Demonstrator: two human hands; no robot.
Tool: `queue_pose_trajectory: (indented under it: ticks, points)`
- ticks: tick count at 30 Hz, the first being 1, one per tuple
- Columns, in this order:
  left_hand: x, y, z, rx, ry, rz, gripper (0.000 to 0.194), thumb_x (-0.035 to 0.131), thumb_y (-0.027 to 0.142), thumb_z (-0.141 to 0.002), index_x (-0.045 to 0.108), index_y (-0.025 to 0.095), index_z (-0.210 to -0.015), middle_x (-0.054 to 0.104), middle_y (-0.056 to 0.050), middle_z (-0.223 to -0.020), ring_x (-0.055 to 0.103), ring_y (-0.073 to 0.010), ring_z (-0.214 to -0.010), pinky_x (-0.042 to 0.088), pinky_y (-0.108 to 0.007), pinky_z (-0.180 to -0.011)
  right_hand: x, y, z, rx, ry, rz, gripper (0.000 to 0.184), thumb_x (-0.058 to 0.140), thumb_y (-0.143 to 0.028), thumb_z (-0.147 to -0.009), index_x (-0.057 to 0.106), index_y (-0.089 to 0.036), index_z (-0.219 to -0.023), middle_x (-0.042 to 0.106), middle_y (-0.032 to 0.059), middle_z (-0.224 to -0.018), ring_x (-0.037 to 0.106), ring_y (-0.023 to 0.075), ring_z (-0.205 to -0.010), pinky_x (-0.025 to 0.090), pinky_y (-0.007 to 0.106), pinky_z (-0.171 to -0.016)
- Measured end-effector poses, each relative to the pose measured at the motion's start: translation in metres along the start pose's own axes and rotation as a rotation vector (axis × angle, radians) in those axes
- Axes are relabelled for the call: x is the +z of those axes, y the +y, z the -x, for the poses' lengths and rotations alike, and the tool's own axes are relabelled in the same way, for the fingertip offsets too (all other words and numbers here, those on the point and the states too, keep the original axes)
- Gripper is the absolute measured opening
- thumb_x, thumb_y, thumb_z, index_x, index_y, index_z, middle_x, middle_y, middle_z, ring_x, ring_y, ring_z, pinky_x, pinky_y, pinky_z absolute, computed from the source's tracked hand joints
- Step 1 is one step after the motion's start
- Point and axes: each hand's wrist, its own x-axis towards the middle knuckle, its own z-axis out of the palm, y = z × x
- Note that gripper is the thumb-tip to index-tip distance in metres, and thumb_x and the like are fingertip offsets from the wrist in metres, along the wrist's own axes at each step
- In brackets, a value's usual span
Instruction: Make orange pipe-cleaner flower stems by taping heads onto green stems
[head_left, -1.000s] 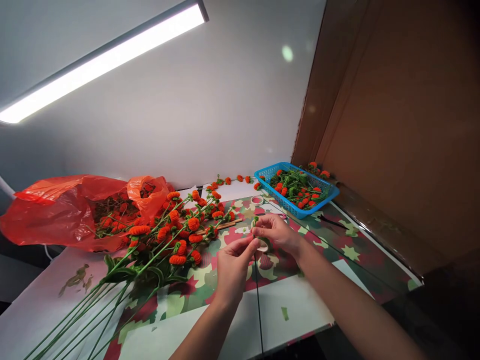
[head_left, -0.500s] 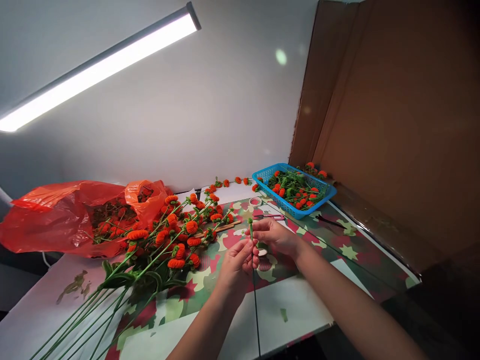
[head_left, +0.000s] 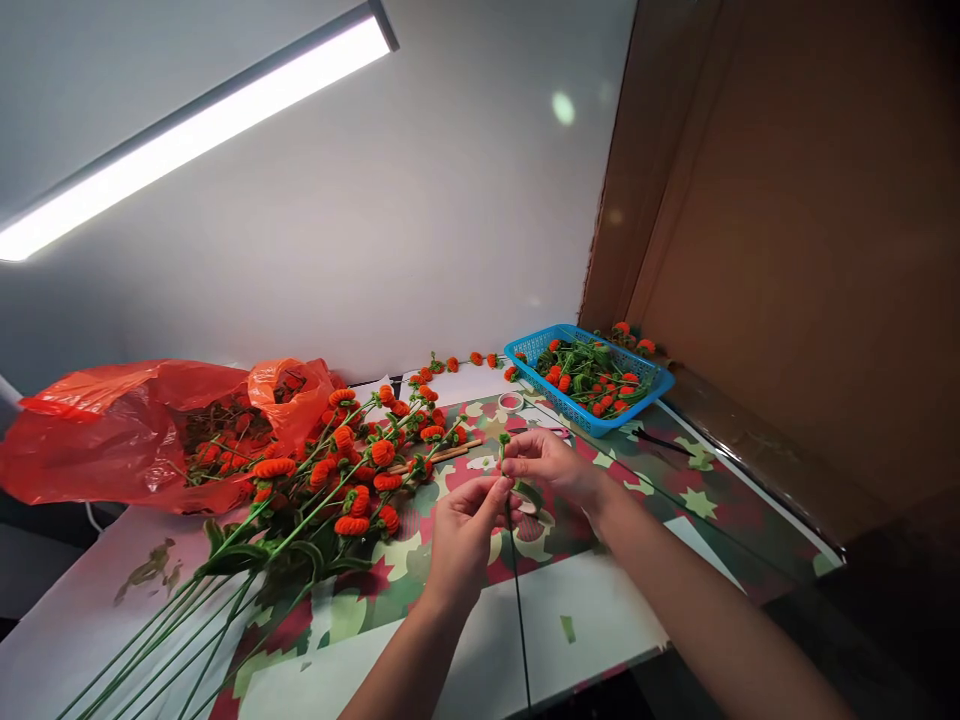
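Observation:
My left hand (head_left: 463,530) pinches a thin green wire stem (head_left: 517,590) that runs down toward the table's near edge. My right hand (head_left: 546,466) is closed on the stem's top, near a small green tip (head_left: 503,440), with a roll of green tape (head_left: 529,497) hanging under its fingers. Both hands meet above the patterned table cover (head_left: 675,480). A pile of finished stems with orange flowers (head_left: 352,470) lies just left of my left hand.
A red plastic bag (head_left: 112,430) with more flowers lies at the left. A blue basket (head_left: 592,375) of orange flower heads stands at the back right, against a brown cardboard wall (head_left: 787,250). A white tape roll (head_left: 511,402) and a wooden stick (head_left: 442,456) lie behind my hands.
My left hand dropped slightly and opened from a fist to a pinch on the stem. My right hand stayed at the stem's top. The camera view shifted a little.

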Motion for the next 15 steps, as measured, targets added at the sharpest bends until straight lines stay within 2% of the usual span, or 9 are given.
queue_pose_trajectory:
  ticks: [4,7,9,12,15]
  points:
    - [0.0028,-0.0014,-0.001,-0.145,-0.068,0.229,0.029,0.082,0.035,-0.054,0.07,0.013,-0.067,0.057,0.001,-0.052,0.051,-0.0056,-0.045,0.044,-0.016,-0.045,0.0035,0.0032,0.0016,0.038,-0.058,-0.1,0.033,0.076,-0.043,-0.062,0.063,-0.013,-0.067,0.057,-0.0022,-0.061,0.051,0.0083,-0.056,0.038,0.022,-0.056]
    - [0.0047,-0.0029,-0.0016,-0.221,-0.086,0.291,0.031,0.083,0.036,-0.051,0.068,0.013,-0.065,0.056,0.001,-0.052,0.049,-0.0044,-0.044,0.042,-0.015,-0.043,0.0028,0.0041,0.0024,0.061,-0.105,-0.11,0.037,0.075,-0.046,-0.062,0.062,-0.012,-0.066,0.056,-0.0017,-0.059,0.051,0.0085,-0.054,0.037,0.022,-0.053]
    - [0.0044,-0.0032,-0.0012,-0.175,-0.084,0.218,0.03,0.081,0.038,-0.056,0.069,0.013,-0.067,0.058,0.0,-0.054,0.051,-0.0059,-0.046,0.043,-0.016,-0.045,0.0009,0.0032,0.0024,0.025,-0.076,-0.057,0.035,0.075,-0.044,-0.064,0.06,-0.012,-0.062,0.054,-0.0024,-0.057,0.048,0.0078,-0.052,0.035,0.021,-0.05]
    - [0.0025,-0.0026,0.0001,-0.019,-0.045,-0.009,0.025,0.076,0.035,-0.064,0.07,0.012,-0.071,0.061,-0.001,-0.055,0.053,-0.0079,-0.05,0.044,-0.018,-0.05,-0.0016,0.0016,0.0013,-0.023,0.003,0.021,0.034,0.076,-0.039,-0.063,0.057,-0.013,-0.056,0.05,-0.004,-0.053,0.044,0.0065,-0.05,0.03,0.02,-0.047]
    - [0.0001,-0.0033,0.0004,0.053,-0.029,-0.103,0.021,0.074,0.032,-0.067,0.071,0.012,-0.069,0.06,0.0,-0.053,0.052,-0.0076,-0.049,0.042,-0.018,-0.049,-0.0021,0.0018,-0.0002,-0.002,0.026,0.034,0.033,0.077,-0.04,-0.062,0.059,-0.012,-0.058,0.05,-0.0042,-0.054,0.044,0.0066,-0.05,0.03,0.02,-0.047]
